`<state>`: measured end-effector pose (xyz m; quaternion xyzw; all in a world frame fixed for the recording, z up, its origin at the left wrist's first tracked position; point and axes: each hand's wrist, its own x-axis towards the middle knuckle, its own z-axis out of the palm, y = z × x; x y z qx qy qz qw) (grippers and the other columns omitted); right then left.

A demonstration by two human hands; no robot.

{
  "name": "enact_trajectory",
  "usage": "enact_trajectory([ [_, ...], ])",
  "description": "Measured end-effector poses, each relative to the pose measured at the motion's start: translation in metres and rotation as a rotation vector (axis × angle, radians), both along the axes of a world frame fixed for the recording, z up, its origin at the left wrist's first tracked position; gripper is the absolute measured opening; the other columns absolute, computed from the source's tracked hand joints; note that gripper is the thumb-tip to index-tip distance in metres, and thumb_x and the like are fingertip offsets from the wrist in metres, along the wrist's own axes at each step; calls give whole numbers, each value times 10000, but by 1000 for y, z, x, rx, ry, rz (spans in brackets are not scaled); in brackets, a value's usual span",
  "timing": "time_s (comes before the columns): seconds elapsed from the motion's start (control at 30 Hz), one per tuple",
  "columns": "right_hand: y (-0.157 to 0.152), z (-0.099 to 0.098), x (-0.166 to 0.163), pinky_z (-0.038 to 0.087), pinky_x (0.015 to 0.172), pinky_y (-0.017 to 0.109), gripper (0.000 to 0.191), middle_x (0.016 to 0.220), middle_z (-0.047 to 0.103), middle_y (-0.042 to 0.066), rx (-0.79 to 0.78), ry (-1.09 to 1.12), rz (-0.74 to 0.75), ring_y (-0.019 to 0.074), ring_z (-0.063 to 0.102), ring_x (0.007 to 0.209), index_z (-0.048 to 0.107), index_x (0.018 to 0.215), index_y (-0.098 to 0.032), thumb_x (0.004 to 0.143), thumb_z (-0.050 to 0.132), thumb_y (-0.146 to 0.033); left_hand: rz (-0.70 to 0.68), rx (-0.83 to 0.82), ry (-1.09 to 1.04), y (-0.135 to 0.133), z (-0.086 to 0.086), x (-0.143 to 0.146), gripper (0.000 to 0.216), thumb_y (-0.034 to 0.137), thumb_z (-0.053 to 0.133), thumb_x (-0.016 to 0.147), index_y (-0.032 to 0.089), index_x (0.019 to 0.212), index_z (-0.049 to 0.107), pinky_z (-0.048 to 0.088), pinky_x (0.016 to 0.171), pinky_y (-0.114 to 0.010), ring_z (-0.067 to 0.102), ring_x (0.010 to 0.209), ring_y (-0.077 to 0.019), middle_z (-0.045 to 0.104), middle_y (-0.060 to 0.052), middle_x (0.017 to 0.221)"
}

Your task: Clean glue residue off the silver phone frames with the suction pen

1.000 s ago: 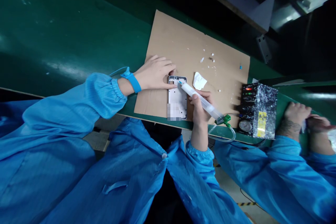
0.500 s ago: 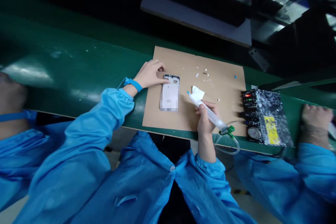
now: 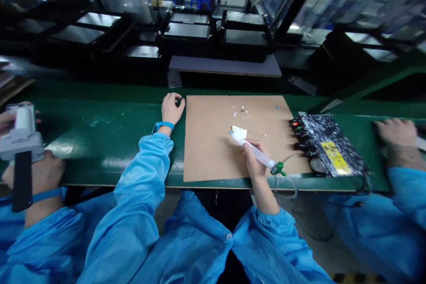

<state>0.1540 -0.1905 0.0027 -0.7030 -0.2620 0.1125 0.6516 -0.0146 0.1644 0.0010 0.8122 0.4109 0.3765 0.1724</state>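
Observation:
My right hand [image 3: 255, 159] grips a dispensing syringe [image 3: 258, 154], a clear barrel with a blue tip pointing up and left. A green cap with a clear tube closes its rear end. It is held above a brown cardboard sheet [image 3: 209, 142], with the tip close to a small white paper [image 3: 239, 132]. My left hand [image 3: 173, 108], with a blue band at the wrist, is on the green bench just outside the sheet's left edge. Its thumb stands apart from the loosely curled fingers, and I see nothing in it.
White crumbs [image 3: 242, 107] are scattered on the sheet. At its right stands a speckled black dispenser box [image 3: 333, 144] with a gauge. A grey bracketed shelf [image 3: 226, 65] runs behind. Left, a co-worker's hands hold a grey device [image 3: 21, 135]; another person's hand [image 3: 397, 135] rests at right.
The phone part under my left hand has gone from the cardboard sheet. My left hand has moved left onto the green bench. The camera has tilted up; my right hand keeps the syringe.

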Motion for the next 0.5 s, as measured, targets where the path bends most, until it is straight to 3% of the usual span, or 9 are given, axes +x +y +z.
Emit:
enact_trajectory([
  [0.23, -37, 6, 13, 616, 640, 352, 492, 915, 831, 111, -86, -65, -96, 243, 746, 736, 826, 1036, -206, 861, 847, -666, -283, 149, 150, -37, 0, 19, 88, 315, 638, 1012, 231, 988, 652, 542, 940, -449, 656, 1015, -302, 713, -114, 1050],
  [0.37, -46, -3, 19, 630, 680, 351, 492, 1001, 848, 118, -76, -38, -105, 245, 768, 787, 836, 1081, -206, 885, 839, -657, -495, 260, 284, -86, 7, 33, 185, 367, 594, 1086, 226, 1046, 707, 536, 938, -455, 660, 1031, -306, 722, -118, 1084],
  [0.5, -42, -5, 19, 637, 706, 352, 462, 1006, 852, 98, -103, -47, 3, 250, 783, 813, 846, 1116, -223, 905, 837, -633, -616, 273, 363, -139, 6, 50, 240, 370, 611, 1106, 216, 1216, 759, 544, 941, -448, 665, 1073, -304, 721, -132, 1200],
])
